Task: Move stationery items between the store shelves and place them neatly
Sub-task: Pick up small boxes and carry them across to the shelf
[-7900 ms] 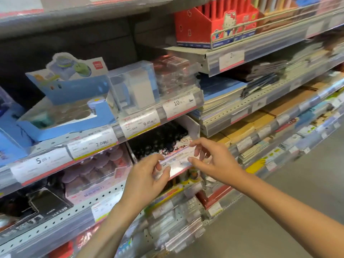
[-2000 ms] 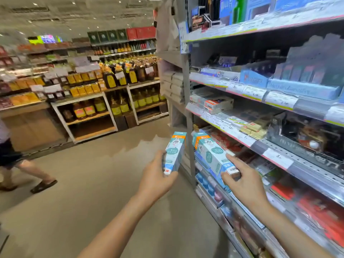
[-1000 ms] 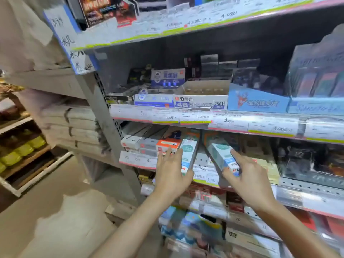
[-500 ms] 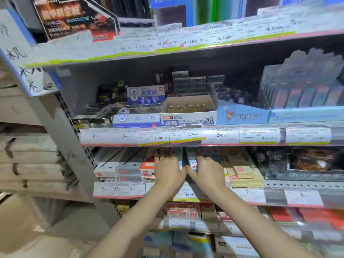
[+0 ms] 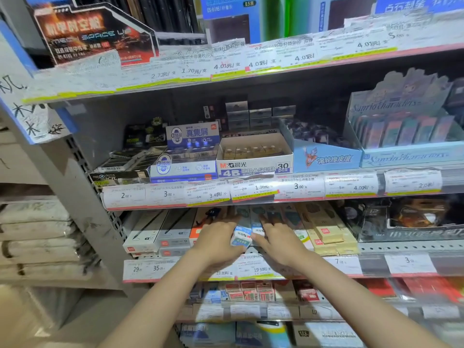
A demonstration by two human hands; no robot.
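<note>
Both hands reached into the third shelf (image 5: 414, 244) from the top, side by side. The left hand (image 5: 218, 241) curled round the near end of a long pale-blue box (image 5: 241, 239), whose white and blue end face pointed outward; the far length of that box ran back under the shelf above and was mostly in shadow. The right hand (image 5: 278, 241) lay on a second blue box (image 5: 256, 226) just beside the first, fingers stretched forward over its top; whether the thumb gripped underneath could not be told, since the hand covered it. Both boxes sat on the shelf among other long packs, the two touching or nearly so.

To the left lay grey and white boxes (image 5: 160, 232) with small red logos. To the right were yellow boxes (image 5: 326, 229), their print too small to read. Farther right, a dark display tray (image 5: 411, 219) was blurred. The shelf above held an eraser box (image 5: 254, 159) marked 4B and 30 pcs. Price labels (image 5: 251, 192) lined each shelf edge, some digits readable, most text smeared. The lower shelves were blurred, and both forearms were cut off at the bottom edge.
</note>
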